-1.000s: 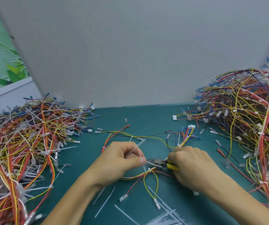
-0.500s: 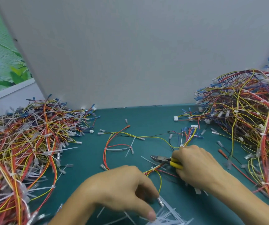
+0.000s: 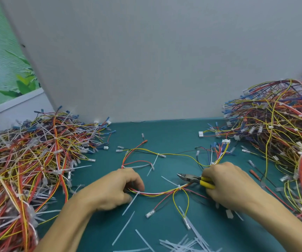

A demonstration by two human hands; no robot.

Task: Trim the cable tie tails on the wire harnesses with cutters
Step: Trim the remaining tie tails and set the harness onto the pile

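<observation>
One wire harness [image 3: 161,193] of red, yellow and white wires lies spread on the green mat between my hands. My left hand [image 3: 115,190] has its fingers curled around the harness at its left part, beside a white cable tie tail [image 3: 131,203] that sticks out toward me. My right hand [image 3: 226,186] grips the yellow-handled cutters [image 3: 194,179], whose jaws point left just above another tie with its tail [image 3: 170,181] still long. Further tie tails stand out on the harness branches farther back [image 3: 153,164].
A large heap of harnesses with long tie tails [image 3: 28,170] fills the left side. Another heap [image 3: 277,139] rises on the right. Cut white tails [image 3: 186,242] lie scattered on the green mat [image 3: 164,130] near me. A grey panel stands behind.
My left hand dropped down to the cut tails near me, then came back up and took hold of the harness's left part. The cutters have stayed in place, jaws pointing left.
</observation>
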